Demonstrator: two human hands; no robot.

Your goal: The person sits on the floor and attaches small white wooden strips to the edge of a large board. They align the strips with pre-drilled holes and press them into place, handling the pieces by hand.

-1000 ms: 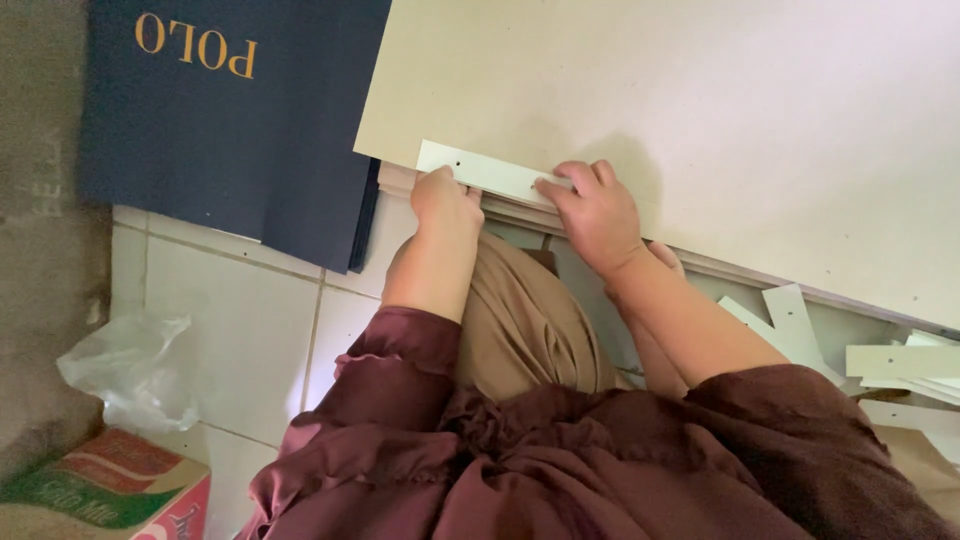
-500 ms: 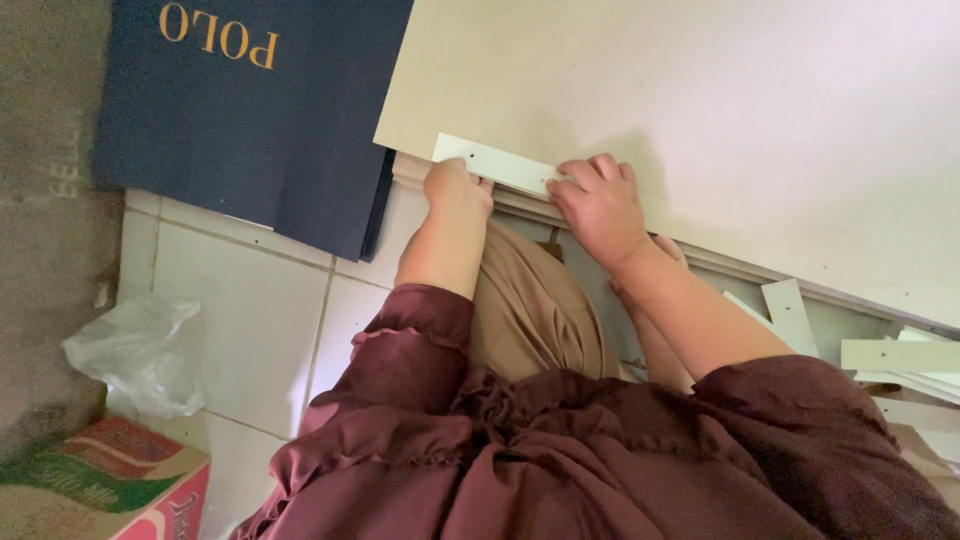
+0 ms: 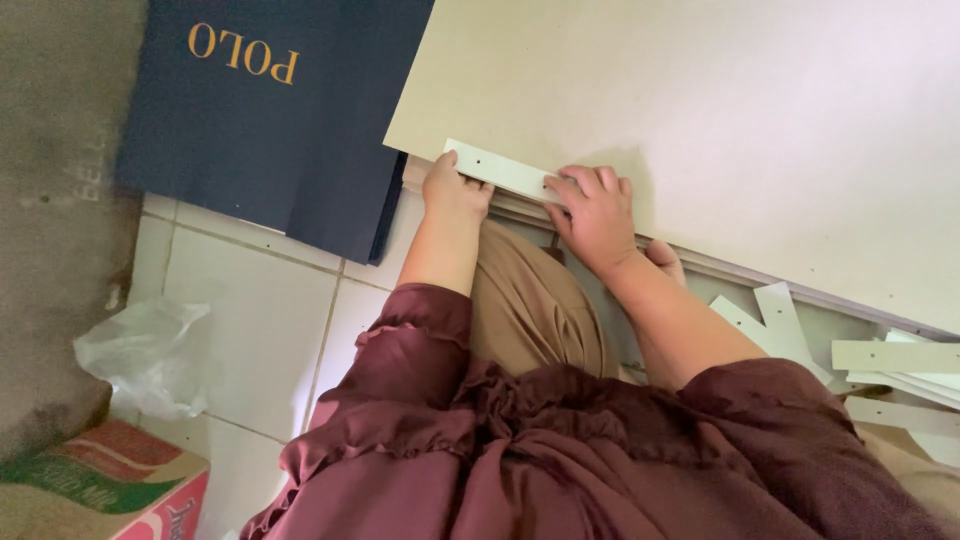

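Note:
A narrow white cardboard strip [image 3: 497, 168] with small punched holes lies along the near edge of a large cream board [image 3: 720, 110]. My left hand [image 3: 455, 190] grips the strip's left end with thumb and fingers. My right hand [image 3: 593, 212] presses down on the strip's right end, fingers spread flat over it and the board. Both arms wear dark maroon sleeves [image 3: 420, 350], and my tan-trousered knee [image 3: 530, 310] sits just under the hands.
A stack of dark blue sheets [image 3: 270, 120] lies left of the board on white floor tiles [image 3: 240, 310]. More white strips [image 3: 880, 360] are scattered at the right. A crumpled clear plastic bag [image 3: 150, 350] and a red-green carton [image 3: 110, 490] sit at lower left.
The hands and strip stay together on the board's edge; the right hand has spread a little further over the strip's end. The view has drifted slightly.

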